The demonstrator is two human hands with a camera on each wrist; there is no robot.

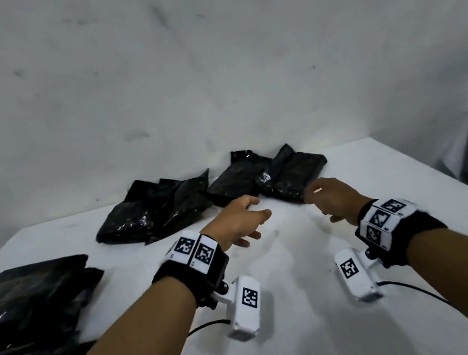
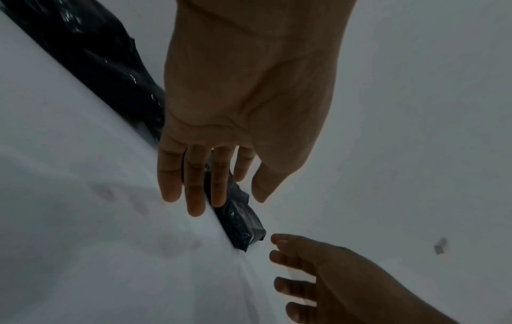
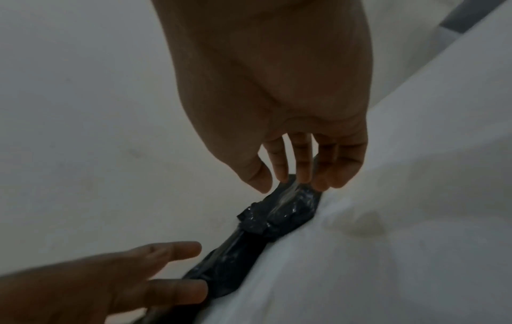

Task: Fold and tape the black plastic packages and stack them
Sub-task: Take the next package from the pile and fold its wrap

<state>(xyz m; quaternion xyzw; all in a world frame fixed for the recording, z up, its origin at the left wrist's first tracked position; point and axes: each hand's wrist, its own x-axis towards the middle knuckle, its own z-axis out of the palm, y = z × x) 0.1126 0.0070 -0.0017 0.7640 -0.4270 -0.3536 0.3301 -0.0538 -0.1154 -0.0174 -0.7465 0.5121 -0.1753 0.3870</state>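
On the white table point(image 1: 325, 330), at its far edge by the grey wall point(image 1: 209, 59), lie two folded black packages side by side: the left folded package point(image 1: 236, 181) and the right folded package point(image 1: 293, 176), each with its long axis running from the near edge of the table toward the wall and leaning slightly to the right, and the two touch along their inner sides where a small pale patch shows. To their left sits a crumpled pile of black bags point(image 1: 156, 211), and at the near left a flat stack of black bags point(image 1: 28, 314). Both forearms reach forward, each wearing a black wrist band with white marker tiles and a white camera hanging under the wrist. The left hand point(image 1: 239, 222) hovers palm down just in front of the left folded package, fingers spread and relaxed, holding nothing. The right hand point(image 1: 331, 197) is at the near end of the right folded package, fingers pointing down; its grip cannot be read from the head view (blur hides the fingertips). The right wrist view shows more: the fingertips point(image 3: 303, 173) hang straight, right at the glossy near end of the package point(image 3: 288, 208), not curled round it. The left wrist view shows the left fingers point(image 2: 195, 186) straight above the table.
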